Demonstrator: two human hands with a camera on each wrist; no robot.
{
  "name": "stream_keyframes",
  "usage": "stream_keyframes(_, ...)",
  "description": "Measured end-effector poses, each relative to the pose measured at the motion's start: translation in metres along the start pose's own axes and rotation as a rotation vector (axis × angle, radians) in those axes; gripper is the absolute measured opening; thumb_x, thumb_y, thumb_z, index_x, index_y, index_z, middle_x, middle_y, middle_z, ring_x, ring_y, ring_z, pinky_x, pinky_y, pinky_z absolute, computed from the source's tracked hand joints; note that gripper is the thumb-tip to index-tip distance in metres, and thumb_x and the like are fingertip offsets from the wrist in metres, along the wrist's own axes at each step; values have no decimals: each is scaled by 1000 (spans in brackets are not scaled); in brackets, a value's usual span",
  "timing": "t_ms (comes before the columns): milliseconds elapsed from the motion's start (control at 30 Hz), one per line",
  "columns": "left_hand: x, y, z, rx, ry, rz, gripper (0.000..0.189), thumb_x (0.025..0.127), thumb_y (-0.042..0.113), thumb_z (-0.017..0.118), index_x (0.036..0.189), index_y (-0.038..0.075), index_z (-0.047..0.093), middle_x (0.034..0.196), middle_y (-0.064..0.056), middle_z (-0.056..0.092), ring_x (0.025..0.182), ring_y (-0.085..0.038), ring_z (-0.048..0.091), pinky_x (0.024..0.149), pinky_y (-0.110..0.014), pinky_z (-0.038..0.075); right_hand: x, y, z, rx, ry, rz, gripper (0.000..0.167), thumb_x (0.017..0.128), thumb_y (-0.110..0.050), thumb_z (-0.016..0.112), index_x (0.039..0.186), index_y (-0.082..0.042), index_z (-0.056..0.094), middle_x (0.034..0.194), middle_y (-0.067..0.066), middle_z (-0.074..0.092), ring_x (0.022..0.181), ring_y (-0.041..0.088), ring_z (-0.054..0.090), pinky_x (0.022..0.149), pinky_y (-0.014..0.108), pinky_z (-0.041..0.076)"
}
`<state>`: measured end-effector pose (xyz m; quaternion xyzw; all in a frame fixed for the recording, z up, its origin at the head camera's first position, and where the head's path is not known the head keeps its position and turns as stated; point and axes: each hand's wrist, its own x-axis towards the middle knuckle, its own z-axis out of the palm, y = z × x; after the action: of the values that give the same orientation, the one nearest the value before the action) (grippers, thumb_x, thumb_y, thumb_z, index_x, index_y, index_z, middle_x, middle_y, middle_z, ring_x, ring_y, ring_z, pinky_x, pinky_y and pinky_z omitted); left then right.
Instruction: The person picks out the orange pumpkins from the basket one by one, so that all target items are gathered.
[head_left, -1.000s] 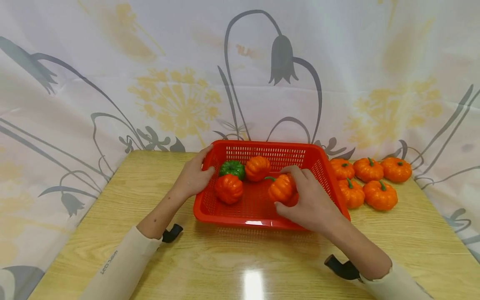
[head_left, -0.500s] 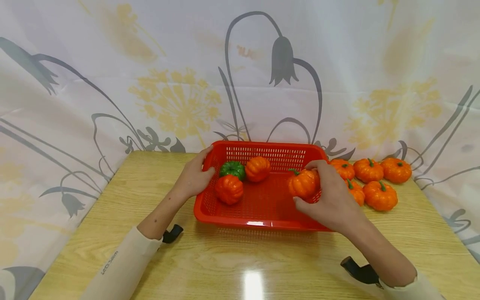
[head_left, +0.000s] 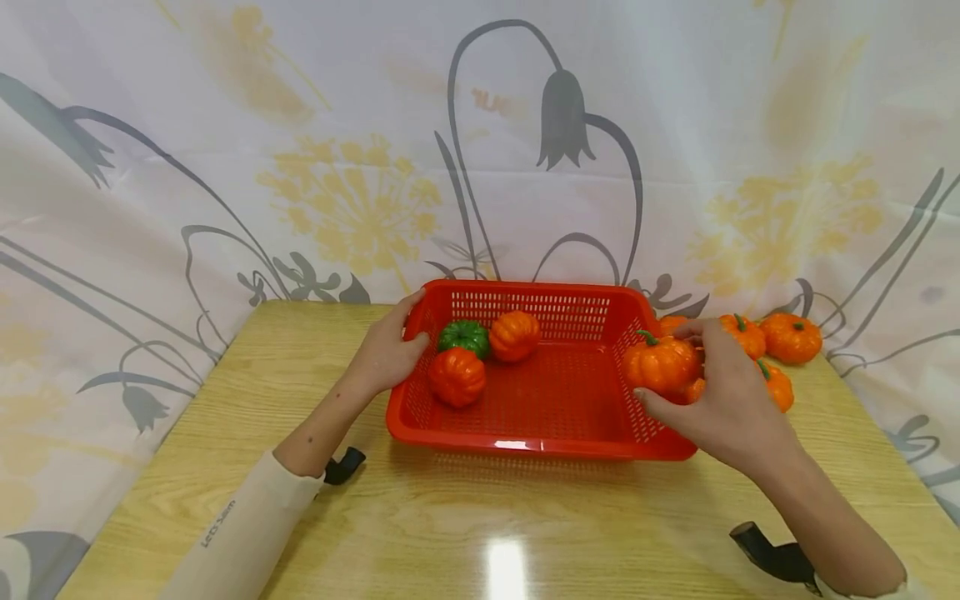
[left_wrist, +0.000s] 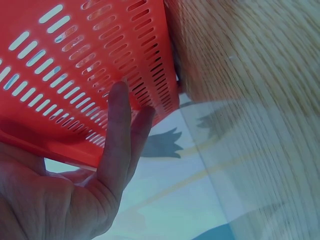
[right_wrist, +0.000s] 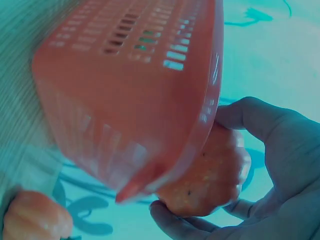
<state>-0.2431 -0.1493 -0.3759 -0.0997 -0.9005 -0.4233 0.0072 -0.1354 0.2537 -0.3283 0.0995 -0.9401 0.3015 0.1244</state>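
A red plastic basket [head_left: 517, 448] with slotted walls stands on the table. My left hand [head_left: 386, 354] grips its left rim, thumb over the edge; in the left wrist view two fingers [left_wrist: 119, 130] lie along the outer wall. Over the basket's right rim, my right hand [head_left: 731, 400] holds an orange toy pumpkin [head_left: 660, 364] with a green stem, between thumb and fingers. The right wrist view has this pumpkin [right_wrist: 210, 175] partly behind the rim. Inside the basket, at the left, sit a green pumpkin [head_left: 463, 338], an orange one [head_left: 514, 336] and a red-orange one [head_left: 457, 377].
Several orange pumpkins [head_left: 792, 338] stand in rows on the table right of the basket, some partly hidden by my right hand. A patterned cloth [head_left: 480, 150] hangs behind the wooden table [head_left: 420, 525]. Black wrist mounts [head_left: 772, 554] sit on both forearms.
My right hand has carried the orange pumpkin rightward, from inside the basket to above its right rim. My left hand and the basket have stayed in place.
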Motion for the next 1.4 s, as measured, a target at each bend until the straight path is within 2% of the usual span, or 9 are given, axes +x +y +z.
stream_keyframes(133, 0, 0, 0, -1, -9, -6, 70, 104, 15, 53, 169, 14, 28, 161, -21, 48, 132, -37, 60, 105, -53, 54, -3, 7, -8, -15, 33, 15, 80, 79, -26, 94, 137, 0, 45, 129, 22, 56, 104, 40, 60, 73, 26, 56)
stream_keyframes(300, 1, 0, 0, -6, -4, 0, 70, 104, 15, 54, 169, 13, 29, 159, -21, 50, 131, -37, 61, 105, -53, 54, -4, 13, -19, -41, 73, 38, 81, 79, -27, 94, 138, 1, 46, 128, 26, 58, 101, 41, 62, 72, 10, 44)
stream_keyframes(667, 0, 0, 2, -14, -4, -1, 70, 104, 15, 54, 169, 14, 29, 158, -21, 51, 124, -36, 66, 97, -51, 59, -3, 32, -36, -9, 84, 96, 84, 85, -24, 89, 143, 5, 37, 137, 33, 50, 112, 54, 56, 71, 3, 37)
stream_keyframes(833, 0, 0, 2, -4, 1, -2, 70, 103, 16, 54, 169, 15, 29, 158, -21, 51, 122, -36, 66, 96, -50, 59, 0, 40, -44, -64, 97, 150, 85, 87, -27, 87, 145, 8, 35, 139, 36, 48, 111, 55, 54, 73, 20, 42)
stream_keyframes(933, 0, 0, 2, -4, 5, -4, 70, 103, 16, 54, 169, 15, 30, 157, -21, 52, 125, -37, 65, 97, -51, 58, 3, 46, -49, -91, 101, 181, 86, 88, -29, 84, 146, 9, 33, 138, 37, 48, 107, 54, 53, 76, 36, 47)
stream_keyframes(1000, 0, 0, 1, -7, 7, -5, 70, 103, 16, 54, 169, 15, 30, 156, -21, 53, 125, -37, 65, 98, -52, 58, 5, 51, -51, -107, 96, 201, 89, 90, -29, 83, 149, 10, 30, 141, 39, 46, 108, 57, 53, 79, 53, 51)
stream_keyframes(1067, 0, 1, 1, -11, 4, -3, 70, 103, 16, 53, 169, 14, 30, 155, -22, 53, 125, -38, 65, 97, -52, 59, 7, 57, -54, -117, 92, 215, 92, 91, -30, 82, 153, 11, 28, 144, 40, 44, 112, 60, 51, 84, 68, 49)
stream_keyframes(1133, 0, 1, 1, -12, 3, -3, 70, 103, 16, 54, 169, 14, 30, 155, -22, 54, 125, -38, 65, 97, -52, 58, 9, 64, -56, -127, 86, 222, 94, 92, -30, 81, 158, 11, 26, 148, 42, 41, 117, 62, 49, 90, 75, 46)
stream_keyframes(1400, -1, 2, -1, -16, -2, -7, 70, 103, 16, 54, 169, 14, 29, 158, -20, 51, 133, -38, 59, 106, -54, 53, 17, 93, -64, -192, 79, 246, 83, 95, -34, 77, 152, 13, 38, 143, 46, 43, 118, 63, 46, 92, 77, 44)
